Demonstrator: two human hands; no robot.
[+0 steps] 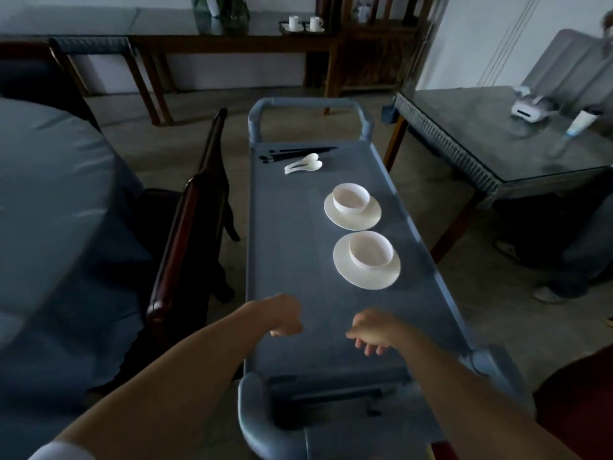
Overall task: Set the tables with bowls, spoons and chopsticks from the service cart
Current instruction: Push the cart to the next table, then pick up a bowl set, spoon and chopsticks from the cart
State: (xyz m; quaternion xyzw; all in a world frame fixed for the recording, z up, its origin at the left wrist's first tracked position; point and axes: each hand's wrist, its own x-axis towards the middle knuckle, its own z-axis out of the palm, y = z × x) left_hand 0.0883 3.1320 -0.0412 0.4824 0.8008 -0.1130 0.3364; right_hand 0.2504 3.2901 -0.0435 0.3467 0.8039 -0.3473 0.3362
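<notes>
The grey service cart (292,247) stretches away in front of me. On its right side stand two white bowls on saucers, the near bowl (370,250) and the far bowl (351,198). White spoons (303,164) and dark chopsticks (295,152) lie at the cart's far end. My left hand (285,315) hovers over the near part of the cart with its fingers curled in and nothing in it. My right hand (371,333) hangs beside it, fingers loosely apart and pointing down, holding nothing.
A round table with a blue cloth (49,200) is on the left, with a dark wooden chair (185,234) between it and the cart. A glass-topped square table (491,144) stands at the right, a person (577,260) beside it. A sideboard with cups (305,24) lines the back wall.
</notes>
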